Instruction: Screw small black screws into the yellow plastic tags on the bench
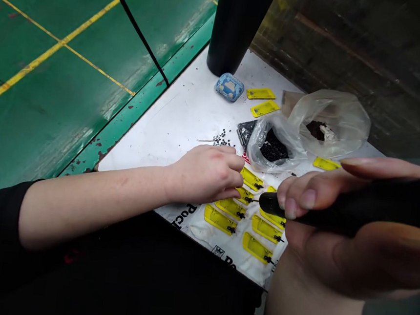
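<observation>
My left hand [208, 174] is closed, its fingertips pinching the end of a yellow plastic piece [246, 196] in the rows on the table. In my right hand [323, 206] is a thick black electric screwdriver [368, 203], held sideways with the fingers wrapped around it. Its thin bit [255, 200] points left and meets the small black part at the end of that piece. More yellow pieces [221, 219] with black end parts lie around it on a printed white plastic sheet [203, 233]. The right hand and screwdriver hide some of the right-hand row.
An open clear bag of small black parts [275, 146] stands behind the rows, with a larger bag [330, 124] beyond. Loose black bits [222, 138], a blue tin [230, 87] and yellow pieces [261, 94] lie farther back. A black column [239, 27] rises at the table's far corner.
</observation>
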A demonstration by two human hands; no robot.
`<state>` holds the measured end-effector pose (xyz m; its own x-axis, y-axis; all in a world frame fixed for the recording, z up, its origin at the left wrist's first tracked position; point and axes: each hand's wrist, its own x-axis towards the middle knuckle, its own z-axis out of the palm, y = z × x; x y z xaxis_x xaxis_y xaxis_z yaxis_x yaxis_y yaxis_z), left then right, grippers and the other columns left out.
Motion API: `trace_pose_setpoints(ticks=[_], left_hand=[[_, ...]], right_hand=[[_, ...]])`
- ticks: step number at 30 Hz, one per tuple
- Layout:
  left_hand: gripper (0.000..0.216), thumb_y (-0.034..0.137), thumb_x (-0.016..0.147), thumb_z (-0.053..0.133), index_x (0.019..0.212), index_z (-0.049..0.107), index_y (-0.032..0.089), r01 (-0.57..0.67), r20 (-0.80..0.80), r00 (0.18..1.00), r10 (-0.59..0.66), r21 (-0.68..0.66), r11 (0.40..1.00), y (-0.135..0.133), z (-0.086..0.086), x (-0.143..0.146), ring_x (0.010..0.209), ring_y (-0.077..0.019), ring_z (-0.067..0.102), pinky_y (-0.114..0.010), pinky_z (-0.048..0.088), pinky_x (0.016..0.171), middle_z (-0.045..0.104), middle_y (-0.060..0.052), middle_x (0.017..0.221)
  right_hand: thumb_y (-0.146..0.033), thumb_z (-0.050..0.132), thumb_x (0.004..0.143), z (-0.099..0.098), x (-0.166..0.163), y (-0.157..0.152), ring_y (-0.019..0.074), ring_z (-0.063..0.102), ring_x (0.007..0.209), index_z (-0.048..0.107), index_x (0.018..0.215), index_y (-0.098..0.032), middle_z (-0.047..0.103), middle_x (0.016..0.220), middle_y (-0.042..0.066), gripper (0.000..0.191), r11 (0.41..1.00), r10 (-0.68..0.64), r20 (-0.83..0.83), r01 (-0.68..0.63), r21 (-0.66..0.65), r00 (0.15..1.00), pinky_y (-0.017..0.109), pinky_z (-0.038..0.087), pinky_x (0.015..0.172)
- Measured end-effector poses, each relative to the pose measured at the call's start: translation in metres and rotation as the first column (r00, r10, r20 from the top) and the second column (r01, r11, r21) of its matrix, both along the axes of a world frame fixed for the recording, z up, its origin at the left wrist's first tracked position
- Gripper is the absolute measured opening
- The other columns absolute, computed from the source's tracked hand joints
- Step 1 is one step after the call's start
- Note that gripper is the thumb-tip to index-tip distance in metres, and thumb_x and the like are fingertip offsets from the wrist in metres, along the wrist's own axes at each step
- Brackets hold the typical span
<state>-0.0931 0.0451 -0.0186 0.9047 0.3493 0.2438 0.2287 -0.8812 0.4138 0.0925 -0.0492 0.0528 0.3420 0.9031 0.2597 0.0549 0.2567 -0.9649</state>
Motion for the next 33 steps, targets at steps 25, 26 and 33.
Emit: trace_pose_setpoints(ticks=[25, 26, 33], left_hand=[[0.028, 0.042, 0.106, 0.068, 0.088, 0.077, 0.022, -0.013, -0.002, 1.000, 0.013, 0.061, 0.998, 0.001, -0.004, 0.006, 0.096, -0.0253, 0.064, -0.042, 0.050, 0.079, 0.077, -0.005, 0.101], [0.028, 0.042, 0.106, 0.068, 0.088, 0.077, 0.022, -0.012, -0.006, 1.000, 0.013, 0.060, 0.998, 0.001, -0.004, 0.006, 0.096, -0.0253, 0.064, -0.042, 0.050, 0.079, 0.077, -0.005, 0.101], [0.035, 0.049, 0.106, 0.068, 0.084, 0.074, 0.022, 0.022, -0.028, 0.999, -0.020, 0.088, 0.996, 0.006, -0.003, 0.009, 0.093, -0.0249, 0.063, -0.043, 0.049, 0.080, 0.075, -0.006, 0.099]], right_hand=[[-0.045, 0.096, 0.079, -0.015, -0.016, 0.011, 0.0165, 0.055, 0.053, 0.084, 0.097, -0.023, 0.068, 0.082, 0.001, 0.031, 0.990, -0.085, -0.010, 0.086, 0.111, 0.996, 0.037, 0.038, 0.044], [-0.046, 0.096, 0.079, -0.016, -0.014, 0.009, 0.0161, 0.057, 0.055, 0.084, 0.098, -0.025, 0.069, 0.088, 0.002, 0.030, 0.992, -0.091, -0.002, 0.091, 0.083, 0.996, 0.037, 0.039, 0.046], [-0.051, 0.094, 0.085, -0.025, 0.015, 0.000, 0.0161, 0.050, 0.046, 0.085, 0.110, -0.036, 0.061, 0.066, -0.005, 0.031, 0.979, 0.149, -0.002, -0.147, 0.140, 0.989, 0.037, 0.047, 0.042]])
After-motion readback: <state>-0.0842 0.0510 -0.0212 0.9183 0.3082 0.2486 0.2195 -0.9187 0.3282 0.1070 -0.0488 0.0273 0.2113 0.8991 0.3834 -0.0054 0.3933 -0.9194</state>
